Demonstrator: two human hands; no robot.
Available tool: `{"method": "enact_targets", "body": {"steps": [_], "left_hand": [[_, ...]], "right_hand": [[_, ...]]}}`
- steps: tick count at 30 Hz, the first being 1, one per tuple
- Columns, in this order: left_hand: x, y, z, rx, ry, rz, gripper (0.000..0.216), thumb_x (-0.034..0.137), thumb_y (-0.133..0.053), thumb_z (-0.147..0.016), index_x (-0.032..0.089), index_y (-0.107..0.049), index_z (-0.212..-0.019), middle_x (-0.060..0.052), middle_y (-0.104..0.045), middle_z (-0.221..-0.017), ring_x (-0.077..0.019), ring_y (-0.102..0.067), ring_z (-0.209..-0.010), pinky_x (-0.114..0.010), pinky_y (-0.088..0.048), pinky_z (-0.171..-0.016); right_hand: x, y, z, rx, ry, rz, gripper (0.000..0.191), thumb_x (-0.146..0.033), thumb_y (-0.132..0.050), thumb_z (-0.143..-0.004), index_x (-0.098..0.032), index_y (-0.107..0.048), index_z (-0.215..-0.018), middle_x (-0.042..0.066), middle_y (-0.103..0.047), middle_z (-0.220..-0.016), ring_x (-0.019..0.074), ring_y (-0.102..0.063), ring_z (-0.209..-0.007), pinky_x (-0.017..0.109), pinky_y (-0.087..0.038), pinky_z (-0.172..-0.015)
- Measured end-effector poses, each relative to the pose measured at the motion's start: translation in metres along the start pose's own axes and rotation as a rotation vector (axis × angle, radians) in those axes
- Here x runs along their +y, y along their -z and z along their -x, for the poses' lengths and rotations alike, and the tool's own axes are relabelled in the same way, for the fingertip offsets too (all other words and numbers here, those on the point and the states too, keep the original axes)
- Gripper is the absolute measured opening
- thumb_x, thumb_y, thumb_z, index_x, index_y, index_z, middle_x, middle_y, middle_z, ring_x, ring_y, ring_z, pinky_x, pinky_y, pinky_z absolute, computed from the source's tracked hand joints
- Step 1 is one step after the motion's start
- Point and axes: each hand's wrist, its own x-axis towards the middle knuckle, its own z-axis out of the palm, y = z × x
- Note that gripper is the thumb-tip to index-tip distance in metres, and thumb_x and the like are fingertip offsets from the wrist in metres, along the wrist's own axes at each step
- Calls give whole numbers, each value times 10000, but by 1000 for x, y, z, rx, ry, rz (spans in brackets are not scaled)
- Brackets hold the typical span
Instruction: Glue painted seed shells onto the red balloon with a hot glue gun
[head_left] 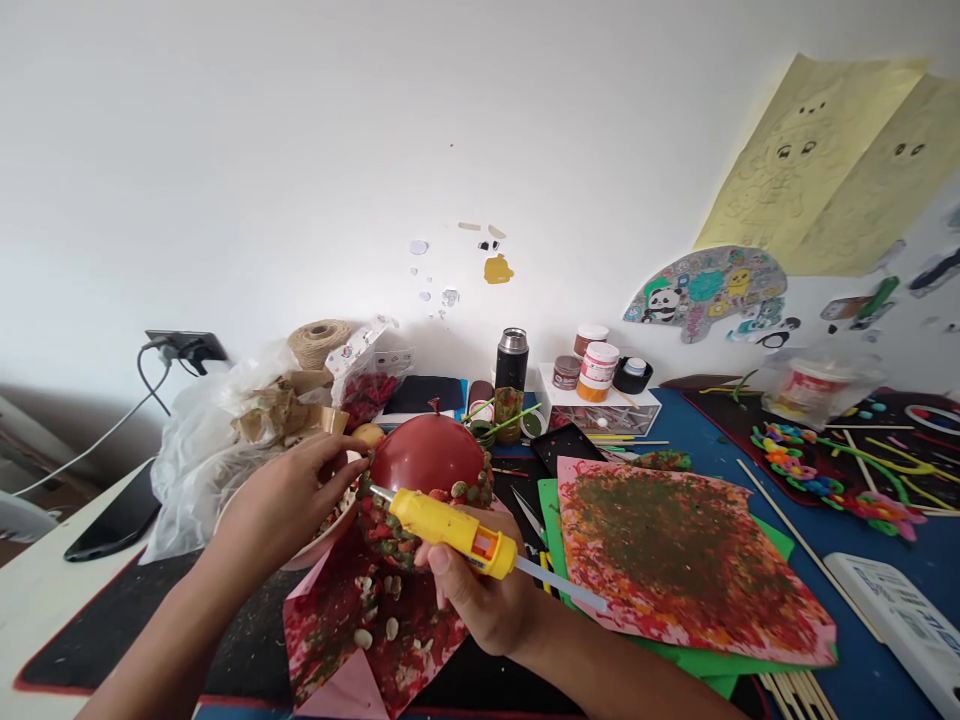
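Note:
A yellow hot glue gun [450,530] is gripped in my right hand [487,590], with a translucent glue stick [562,583] coming out of its back end. The nozzle points left, close to the side of a dark red balloon [427,450]. Red and green painted shells [394,540] cover the balloon's lower part. My left hand [281,500] is at the balloon's left side, fingers bent together above a pink bowl [326,548] of shells. Something pale shows at those fingertips, too small to name. Loose shells [391,628] lie on paint-stained pink paper [337,640] beneath the balloon.
To the right lies a painted sheet [690,560] over green paper. Behind stand a black flask [512,360] and paint jars [598,370] on a small drawer box [600,410]. Plastic bags [202,470] and a twine roll [320,343] sit at left. Scissors [529,512] lie beside the sheet.

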Motion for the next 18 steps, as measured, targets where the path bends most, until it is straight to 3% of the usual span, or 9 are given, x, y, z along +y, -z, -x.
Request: {"method": "enact_targets", "body": {"steps": [2, 7, 11, 16, 18], "left_hand": [[1, -1, 0, 12, 30, 9, 564, 797, -624, -1040, 356, -928, -1218, -59, -965, -991, -342, -874, -811, -422, -596, -731], [2, -3, -2, -5, 71, 56, 616, 859, -621, -1013, 362, -933, -1200, -78, -1015, -1176, -366, -936, -942, -442, -654, -825], [-1, -5, -3, -24, 92, 84, 682, 922, -610, -1006, 373, -944, -1234, -83, -1022, -1155, -379, -948, -932, -443, -657, -801], [-2, -6, -4, -22, 92, 96, 695, 935, -640, -989, 373, -950, -1254, -77, -1015, -1103, -373, -931, -881, -437, -659, -771], [-4, -7, -4, -18, 84, 96, 710, 938, -642, -992, 365, -948, -1278, -75, -1007, -1071, -366, -921, -854, -432, -652, -748]], "right_hand": [[1, 0, 0, -7, 0, 8, 812, -915, -478, -1290, -289, -751, -850, 25, -698, -642, 216, -626, -522, 462, -694, -755], [3, -1, 3, -19, -2, 11, 785, -872, -494, -1309, -279, -777, -879, -3, -667, -594, 214, -636, -506, 475, -715, -847], [4, -2, 3, -16, 24, 8, 758, -825, -506, -1324, -274, -776, -880, -5, -637, -586, 216, -656, -530, 439, -699, -804], [3, -4, 2, -33, 32, 8, 775, -845, -492, -1316, -270, -725, -851, 25, -661, -658, 203, -634, -554, 349, -589, -590], [3, -5, 2, -48, 71, 44, 755, -816, -470, -1332, -270, -729, -879, 33, -683, -690, 218, -680, -605, 353, -598, -623]]}}
